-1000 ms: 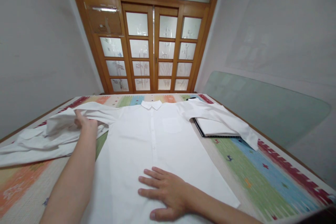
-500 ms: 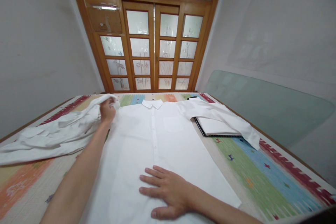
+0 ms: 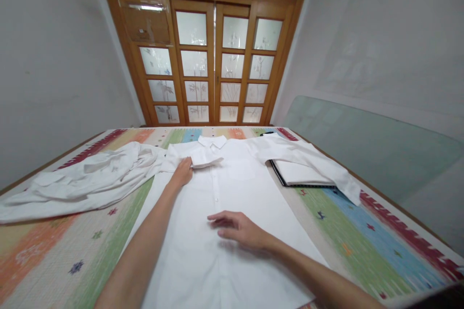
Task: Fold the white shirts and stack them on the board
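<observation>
A white button-up shirt (image 3: 246, 183) lies front side up, its collar (image 3: 212, 141) at the far end. My left hand (image 3: 183, 172) is closed on one white sleeve (image 3: 205, 157), which lies folded inward over the chest with its end near the button line. Just above the lower front of the shirt is my right hand (image 3: 241, 229), fingers loosely bent, thumb apart and nothing in it. The other sleeve (image 3: 337, 174) stretches out to the right, across a dark-edged white flat item (image 3: 300, 177).
A crumpled white garment (image 3: 90, 178) lies on the left, close to the shirt. Everything rests on a colourful striped cover (image 3: 108, 236). A pale green panel (image 3: 362, 140) leans along the right wall. Wooden glazed doors (image 3: 213, 67) stand behind.
My left hand has brought the sleeve inward from the left edge onto the shirt's chest. My right hand, flat on the shirt before, has lifted and its fingers have bent.
</observation>
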Tool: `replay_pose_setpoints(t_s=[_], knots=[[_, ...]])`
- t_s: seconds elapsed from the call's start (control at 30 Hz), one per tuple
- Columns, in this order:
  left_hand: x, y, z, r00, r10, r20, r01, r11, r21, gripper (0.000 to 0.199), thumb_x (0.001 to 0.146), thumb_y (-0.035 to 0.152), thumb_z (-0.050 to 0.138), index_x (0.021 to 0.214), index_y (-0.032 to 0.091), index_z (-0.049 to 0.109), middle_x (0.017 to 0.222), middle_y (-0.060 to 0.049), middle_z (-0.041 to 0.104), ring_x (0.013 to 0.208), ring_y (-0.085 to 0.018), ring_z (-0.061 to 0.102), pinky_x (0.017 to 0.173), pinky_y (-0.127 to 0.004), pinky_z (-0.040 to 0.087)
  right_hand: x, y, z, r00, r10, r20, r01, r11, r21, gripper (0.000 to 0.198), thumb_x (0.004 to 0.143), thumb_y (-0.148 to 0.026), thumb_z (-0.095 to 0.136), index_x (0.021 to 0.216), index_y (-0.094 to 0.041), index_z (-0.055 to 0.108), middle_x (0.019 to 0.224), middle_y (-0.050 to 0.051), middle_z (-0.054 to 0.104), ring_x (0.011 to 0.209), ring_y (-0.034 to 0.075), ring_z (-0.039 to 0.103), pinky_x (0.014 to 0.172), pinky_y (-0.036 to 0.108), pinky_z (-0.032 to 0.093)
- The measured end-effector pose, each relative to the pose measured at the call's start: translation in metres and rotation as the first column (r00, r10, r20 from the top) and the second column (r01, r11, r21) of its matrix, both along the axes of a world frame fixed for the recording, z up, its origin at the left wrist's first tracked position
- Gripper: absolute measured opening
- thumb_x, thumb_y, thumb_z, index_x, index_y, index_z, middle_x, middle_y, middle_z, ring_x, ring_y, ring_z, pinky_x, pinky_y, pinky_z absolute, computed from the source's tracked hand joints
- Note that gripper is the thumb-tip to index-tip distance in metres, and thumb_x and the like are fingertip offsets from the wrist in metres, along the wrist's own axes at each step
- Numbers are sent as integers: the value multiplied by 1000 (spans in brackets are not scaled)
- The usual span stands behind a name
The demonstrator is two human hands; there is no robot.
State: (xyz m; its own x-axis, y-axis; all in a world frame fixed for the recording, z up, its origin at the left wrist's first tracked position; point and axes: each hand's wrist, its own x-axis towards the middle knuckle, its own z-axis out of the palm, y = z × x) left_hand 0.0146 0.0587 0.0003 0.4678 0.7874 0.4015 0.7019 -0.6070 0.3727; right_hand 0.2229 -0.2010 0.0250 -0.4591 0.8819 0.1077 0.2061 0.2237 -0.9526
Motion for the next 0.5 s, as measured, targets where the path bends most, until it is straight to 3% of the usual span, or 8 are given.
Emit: replay_pose_setpoints(t_s=[0.1,0.17,0.23,0.3,0.37,0.43,0.5], knots=[[0,-2,0,1000,3,-29,-3,1000,13,65,72,-2,36,135,10,47,136,-18,53,133,-27,43,114,-47,30,6,38,-1,962,-266,-57,262,963,-59,42,83,-38,60,120,-19,56,112,10,63,97,21,63,75,38,58],[2,-6,2,998,-16,-62,16,1000,7,80,68,-5,34,146,14,34,149,-15,41,140,-28,33,115,-51,25,11,69,3,898,-439,-15,440,898,14,46,79,-33,61,122,-19,52,119,11,57,89,19,62,65,35,59],[4,-10,5,993,-47,-109,47,999,-8,92,65,-8,33,152,21,22,157,-10,27,145,-28,21,114,-57,22,15,100,10,833,-552,41,541,827,153,51,75,-28,60,124,-19,48,130,13,48,83,17,61,67,36,59],[5,-14,8,985,-74,-155,73,997,-14,98,63,-9,31,153,27,16,159,-7,19,147,-29,12,112,-61,21,16,128,16,772,-629,90,583,758,293,58,71,-22,61,127,-18,46,133,14,45,88,18,61,80,41,57],[6,-17,12,979,-90,-183,90,996,-7,100,62,-10,30,153,29,11,160,-5,15,147,-28,8,112,-62,20,12,151,19,720,-682,128,587,697,411,66,68,-19,63,131,-16,44,132,14,47,106,23,58,94,43,50],[6,-19,15,978,-101,-185,104,995,10,100,63,-9,29,153,31,9,160,-3,13,147,-26,8,113,-59,21,6,169,20,693,-700,174,553,670,496,70,67,-18,65,134,-17,43,134,13,48,121,25,50,102,42,44],[5,-21,16,980,-107,-168,112,993,20,100,64,-9,29,153,31,8,160,-2,11,147,-24,9,114,-56,22,-2,181,20,677,-695,244,499,676,542,65,71,-17,63,134,-19,46,135,10,51,124,24,49,103,39,42]])
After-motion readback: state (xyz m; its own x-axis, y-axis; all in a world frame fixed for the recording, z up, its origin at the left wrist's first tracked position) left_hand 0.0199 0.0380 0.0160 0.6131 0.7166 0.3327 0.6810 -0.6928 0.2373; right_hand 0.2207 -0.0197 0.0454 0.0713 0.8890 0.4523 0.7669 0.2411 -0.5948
